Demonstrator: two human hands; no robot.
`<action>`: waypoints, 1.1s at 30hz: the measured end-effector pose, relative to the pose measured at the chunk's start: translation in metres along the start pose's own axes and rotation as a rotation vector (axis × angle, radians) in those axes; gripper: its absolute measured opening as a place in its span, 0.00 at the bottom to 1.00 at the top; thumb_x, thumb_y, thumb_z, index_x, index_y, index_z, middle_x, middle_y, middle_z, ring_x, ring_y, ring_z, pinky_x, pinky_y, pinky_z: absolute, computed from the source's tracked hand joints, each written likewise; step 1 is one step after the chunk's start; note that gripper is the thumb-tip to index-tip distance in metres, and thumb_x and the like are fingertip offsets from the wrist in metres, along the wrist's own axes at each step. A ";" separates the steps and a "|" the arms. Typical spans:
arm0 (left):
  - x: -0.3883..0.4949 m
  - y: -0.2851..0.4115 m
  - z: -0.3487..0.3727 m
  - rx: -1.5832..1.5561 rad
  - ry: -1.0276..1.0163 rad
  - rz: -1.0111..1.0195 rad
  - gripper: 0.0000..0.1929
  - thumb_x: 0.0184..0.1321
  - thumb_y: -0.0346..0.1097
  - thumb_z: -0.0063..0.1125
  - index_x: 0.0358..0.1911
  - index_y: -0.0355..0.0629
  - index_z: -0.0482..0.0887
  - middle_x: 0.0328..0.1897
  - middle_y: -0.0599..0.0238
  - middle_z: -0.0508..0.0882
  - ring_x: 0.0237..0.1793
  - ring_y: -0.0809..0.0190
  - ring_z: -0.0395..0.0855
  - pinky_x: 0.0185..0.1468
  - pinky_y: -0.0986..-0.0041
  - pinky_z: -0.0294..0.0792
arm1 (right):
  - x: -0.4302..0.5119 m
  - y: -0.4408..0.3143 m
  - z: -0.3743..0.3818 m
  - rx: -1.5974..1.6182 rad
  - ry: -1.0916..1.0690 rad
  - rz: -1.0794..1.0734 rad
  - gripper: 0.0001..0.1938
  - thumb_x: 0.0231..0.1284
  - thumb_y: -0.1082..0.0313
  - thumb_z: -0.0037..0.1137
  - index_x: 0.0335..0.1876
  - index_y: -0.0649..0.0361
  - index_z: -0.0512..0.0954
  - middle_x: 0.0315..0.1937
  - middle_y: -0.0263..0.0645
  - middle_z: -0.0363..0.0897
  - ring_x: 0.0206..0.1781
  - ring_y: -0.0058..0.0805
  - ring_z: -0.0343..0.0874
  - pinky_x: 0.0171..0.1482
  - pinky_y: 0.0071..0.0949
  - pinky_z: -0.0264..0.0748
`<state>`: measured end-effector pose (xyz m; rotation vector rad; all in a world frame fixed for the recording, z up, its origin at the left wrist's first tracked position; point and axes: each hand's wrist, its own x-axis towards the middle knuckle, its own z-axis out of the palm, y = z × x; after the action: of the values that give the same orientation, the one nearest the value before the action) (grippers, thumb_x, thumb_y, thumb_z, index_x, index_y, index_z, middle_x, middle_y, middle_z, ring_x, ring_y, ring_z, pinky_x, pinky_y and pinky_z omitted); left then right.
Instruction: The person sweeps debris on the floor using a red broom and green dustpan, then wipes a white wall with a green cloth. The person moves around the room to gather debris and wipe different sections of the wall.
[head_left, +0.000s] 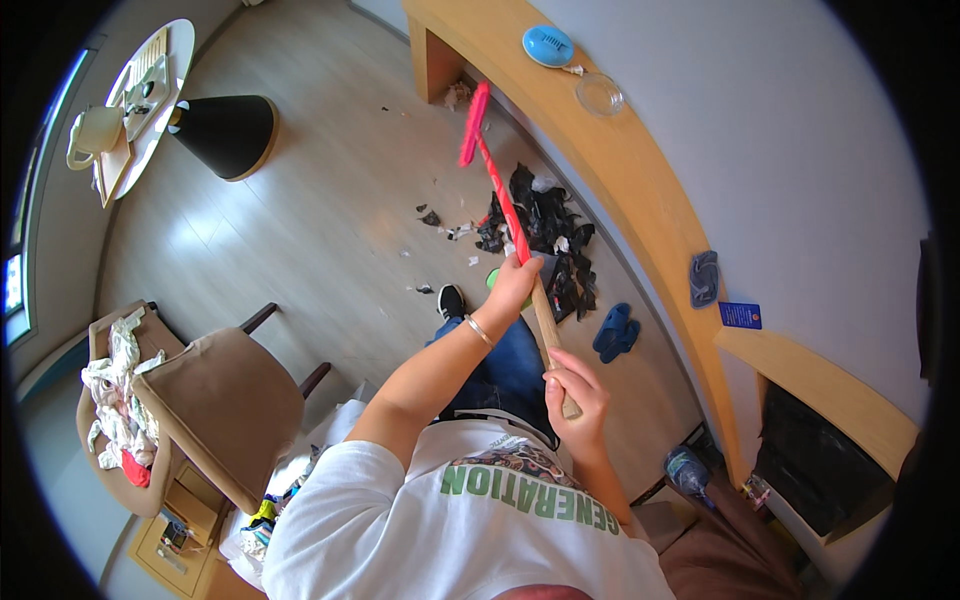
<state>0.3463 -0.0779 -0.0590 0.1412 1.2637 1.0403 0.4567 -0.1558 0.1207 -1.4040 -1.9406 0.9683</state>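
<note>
A broom (474, 126) with a pink bristle head stretches away from me. Its handle is red in the upper part and wooden at the near end. My left hand (514, 283) grips the handle where red meets wood. Lower down, near the wooden end, my right hand (581, 394) has its fingers closed around the handle. A heap of torn black plastic (551, 210), mixed with white scraps, lies on the floor right of the handle. The bristle head is beyond the heap, near the desk; whether it touches the floor I cannot tell. A green object (493, 278) is mostly hidden behind my left hand.
Blue slippers (616, 334) lie by the wall on the right. A long wooden desk (637, 165) curves along that side. On the left stand a brown chair (225, 405) with clothes and a round table (169, 97) on a black cone base (229, 136). Small scraps (430, 218) dot the floor.
</note>
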 end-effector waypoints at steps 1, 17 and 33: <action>-0.004 0.003 0.000 -0.014 0.023 -0.013 0.09 0.60 0.38 0.53 0.35 0.41 0.75 0.24 0.72 0.72 0.24 0.71 0.68 0.28 0.77 0.62 | 0.003 -0.002 -0.002 0.034 0.008 0.008 0.01 0.52 0.78 0.57 0.30 0.66 0.78 0.43 0.48 0.81 0.34 0.36 0.81 0.38 0.29 0.77; 0.124 0.108 -0.094 0.337 0.338 0.006 0.14 0.54 0.39 0.57 0.28 0.32 0.79 0.23 0.63 0.78 0.26 0.64 0.75 0.30 0.70 0.66 | 0.162 0.053 0.090 0.500 -0.098 0.184 0.07 0.66 0.71 0.51 0.37 0.68 0.75 0.50 0.45 0.78 0.38 0.23 0.81 0.43 0.19 0.75; 0.139 0.150 -0.002 0.283 0.074 -0.079 0.13 0.55 0.41 0.56 0.23 0.37 0.78 0.19 0.69 0.75 0.21 0.69 0.70 0.26 0.72 0.63 | 0.232 0.000 0.033 0.324 0.352 0.378 0.10 0.65 0.73 0.45 0.34 0.69 0.78 0.36 0.41 0.81 0.24 0.18 0.75 0.26 0.16 0.73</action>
<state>0.2516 0.1032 -0.0677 0.2691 1.4684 0.8011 0.3611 0.0574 0.1062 -1.6440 -1.2277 1.0597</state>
